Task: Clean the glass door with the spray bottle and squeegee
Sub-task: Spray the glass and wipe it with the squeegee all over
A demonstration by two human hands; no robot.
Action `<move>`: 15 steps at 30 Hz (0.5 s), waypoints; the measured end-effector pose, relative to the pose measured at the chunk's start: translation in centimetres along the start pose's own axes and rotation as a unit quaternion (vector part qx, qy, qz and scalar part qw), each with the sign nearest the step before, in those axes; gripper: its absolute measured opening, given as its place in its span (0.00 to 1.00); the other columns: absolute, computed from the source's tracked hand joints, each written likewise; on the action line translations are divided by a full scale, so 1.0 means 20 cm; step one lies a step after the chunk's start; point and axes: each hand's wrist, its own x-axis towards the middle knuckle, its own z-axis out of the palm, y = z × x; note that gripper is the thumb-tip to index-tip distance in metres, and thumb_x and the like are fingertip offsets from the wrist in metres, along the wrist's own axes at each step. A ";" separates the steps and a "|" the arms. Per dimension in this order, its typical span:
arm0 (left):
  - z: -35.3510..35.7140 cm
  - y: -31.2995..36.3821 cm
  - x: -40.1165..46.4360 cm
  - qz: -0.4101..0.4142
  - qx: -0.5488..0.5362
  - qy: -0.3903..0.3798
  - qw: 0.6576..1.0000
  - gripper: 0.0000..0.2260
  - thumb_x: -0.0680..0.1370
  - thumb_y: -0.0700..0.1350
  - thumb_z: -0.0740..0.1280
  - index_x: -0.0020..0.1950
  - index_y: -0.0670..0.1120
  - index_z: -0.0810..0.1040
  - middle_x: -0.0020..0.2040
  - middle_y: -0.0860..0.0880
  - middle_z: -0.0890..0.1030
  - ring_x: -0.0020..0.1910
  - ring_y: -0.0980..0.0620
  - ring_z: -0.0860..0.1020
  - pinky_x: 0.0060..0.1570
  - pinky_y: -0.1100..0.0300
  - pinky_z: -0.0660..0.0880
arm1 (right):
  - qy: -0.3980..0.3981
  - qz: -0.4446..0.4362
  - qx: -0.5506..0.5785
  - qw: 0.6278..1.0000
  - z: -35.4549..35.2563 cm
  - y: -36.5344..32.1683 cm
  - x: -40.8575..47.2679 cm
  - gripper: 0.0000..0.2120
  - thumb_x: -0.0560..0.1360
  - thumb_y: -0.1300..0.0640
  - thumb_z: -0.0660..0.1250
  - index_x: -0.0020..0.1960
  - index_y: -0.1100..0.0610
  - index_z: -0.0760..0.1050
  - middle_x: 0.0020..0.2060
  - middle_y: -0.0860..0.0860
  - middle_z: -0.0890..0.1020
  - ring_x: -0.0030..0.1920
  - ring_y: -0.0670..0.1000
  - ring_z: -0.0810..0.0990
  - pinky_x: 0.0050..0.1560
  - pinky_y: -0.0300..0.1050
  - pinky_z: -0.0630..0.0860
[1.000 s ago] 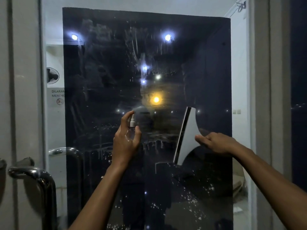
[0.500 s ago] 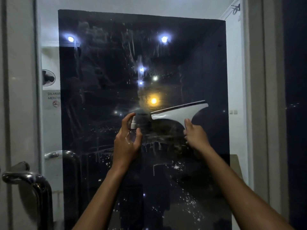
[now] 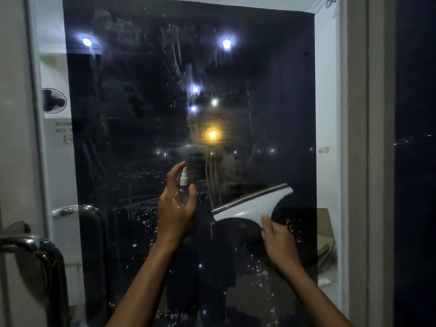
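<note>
Squeegee [image 3: 254, 204] sits at about four o'clock on the glass door [image 3: 146, 114], my right hand [image 3: 278, 241] clamped on its handle, my left hand [image 3: 175, 208] wrapped round the spray bottle [image 3: 182, 187] at centre. I'd level the tilted blade, press evenly and overlap each pull.

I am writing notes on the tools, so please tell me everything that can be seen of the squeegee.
The squeegee looks like pale grey-white plastic, with a wide head that narrows in curves to a short handle. A dark strip, probably the rubber blade, runs along its upper edge. It is tilted, the right end higher, and lies against the dark glass door, right of the spray bottle. The right hand grips the handle from below; nothing else touches it.
</note>
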 end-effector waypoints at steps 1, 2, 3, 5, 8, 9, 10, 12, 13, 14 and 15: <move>0.00 0.00 -0.01 -0.001 0.001 0.002 1.000 0.23 0.81 0.41 0.66 0.73 0.57 0.65 0.47 0.58 0.79 0.39 0.57 0.79 0.34 0.69 0.74 | -0.003 -0.034 -0.010 0.999 -0.02 -0.04 0.03 0.29 0.78 0.35 0.53 0.29 0.55 0.69 0.22 0.46 0.72 0.24 0.44 0.70 0.26 0.36 0.65; -0.01 0.00 -0.02 -0.003 0.002 0.002 1.000 0.23 0.81 0.41 0.66 0.73 0.57 0.65 0.47 0.58 0.79 0.39 0.58 0.79 0.35 0.70 0.73 | -0.019 -0.064 -0.021 0.998 -0.03 -0.09 0.07 0.29 0.79 0.36 0.54 0.30 0.56 0.70 0.23 0.48 0.74 0.25 0.46 0.72 0.28 0.39 0.68; -0.01 0.00 -0.03 -0.005 0.002 0.001 1.000 0.23 0.81 0.41 0.66 0.73 0.58 0.65 0.46 0.58 0.79 0.38 0.58 0.79 0.35 0.70 0.73 | -0.038 -0.093 -0.047 0.994 -0.04 -0.15 0.11 0.30 0.81 0.36 0.54 0.30 0.56 0.71 0.25 0.50 0.75 0.27 0.48 0.74 0.30 0.46 0.71; -0.02 -0.01 -0.05 -0.006 0.004 0.000 1.000 0.23 0.81 0.42 0.66 0.72 0.59 0.65 0.45 0.56 0.80 0.37 0.57 0.79 0.35 0.68 0.73 | -0.086 -0.152 -0.143 0.974 -0.03 -0.29 0.19 0.30 0.81 0.35 0.53 0.31 0.55 0.72 0.27 0.50 0.76 0.29 0.49 0.76 0.34 0.49 0.72; -0.03 -0.03 -0.07 -0.019 0.006 0.001 1.000 0.22 0.81 0.43 0.66 0.72 0.60 0.65 0.48 0.53 0.81 0.40 0.57 0.80 0.38 0.63 0.75 | -0.178 -0.219 -0.298 0.912 0.04 -0.48 0.26 0.31 0.80 0.31 0.49 0.33 0.51 0.74 0.32 0.48 0.78 0.34 0.50 0.78 0.42 0.51 0.76; -0.03 -0.03 -0.08 -0.022 0.007 0.001 1.000 0.23 0.81 0.43 0.66 0.72 0.61 0.65 0.49 0.53 0.81 0.41 0.56 0.80 0.38 0.62 0.75 | -0.198 -0.227 -0.338 0.891 0.06 -0.50 0.28 0.31 0.80 0.30 0.49 0.35 0.50 0.76 0.34 0.48 0.79 0.37 0.51 0.78 0.44 0.53 0.76; -0.04 -0.04 -0.09 -0.022 0.006 0.003 1.000 0.23 0.81 0.43 0.66 0.72 0.62 0.65 0.49 0.54 0.81 0.41 0.56 0.80 0.38 0.64 0.75 | -0.211 -0.227 -0.370 0.876 0.07 -0.52 0.30 0.31 0.79 0.29 0.48 0.38 0.49 0.77 0.37 0.49 0.80 0.39 0.52 0.79 0.46 0.53 0.75; -0.04 -0.04 -0.10 -0.020 -0.004 0.002 1.000 0.24 0.81 0.43 0.67 0.71 0.65 0.65 0.49 0.56 0.81 0.42 0.57 0.81 0.37 0.68 0.75 | -0.222 -0.203 -0.404 0.864 0.06 -0.50 0.34 0.30 0.79 0.28 0.46 0.40 0.47 0.76 0.44 0.50 0.82 0.44 0.54 0.80 0.50 0.55 0.76; -0.03 -0.04 -0.11 -0.020 -0.008 0.001 1.000 0.25 0.81 0.43 0.66 0.71 0.66 0.65 0.50 0.57 0.81 0.42 0.58 0.81 0.38 0.68 0.76 | -0.224 -0.184 -0.414 0.863 0.02 -0.47 0.36 0.30 0.78 0.27 0.45 0.41 0.46 0.76 0.47 0.50 0.82 0.47 0.54 0.80 0.52 0.56 0.76; -0.03 -0.04 -0.11 -0.021 -0.007 0.000 1.000 0.24 0.81 0.44 0.66 0.71 0.66 0.65 0.51 0.57 0.81 0.43 0.59 0.81 0.39 0.66 0.77 | -0.227 -0.164 -0.420 0.863 -0.02 -0.44 0.38 0.31 0.78 0.26 0.44 0.43 0.46 0.76 0.49 0.50 0.82 0.49 0.54 0.80 0.54 0.56 0.75; -0.02 -0.05 -0.12 -0.024 -0.006 0.000 1.000 0.24 0.81 0.44 0.66 0.71 0.65 0.65 0.52 0.57 0.81 0.43 0.59 0.81 0.39 0.65 0.77 | -0.229 -0.142 -0.424 0.865 -0.07 -0.39 0.40 0.32 0.77 0.26 0.42 0.46 0.45 0.77 0.51 0.49 0.82 0.51 0.53 0.80 0.55 0.56 0.75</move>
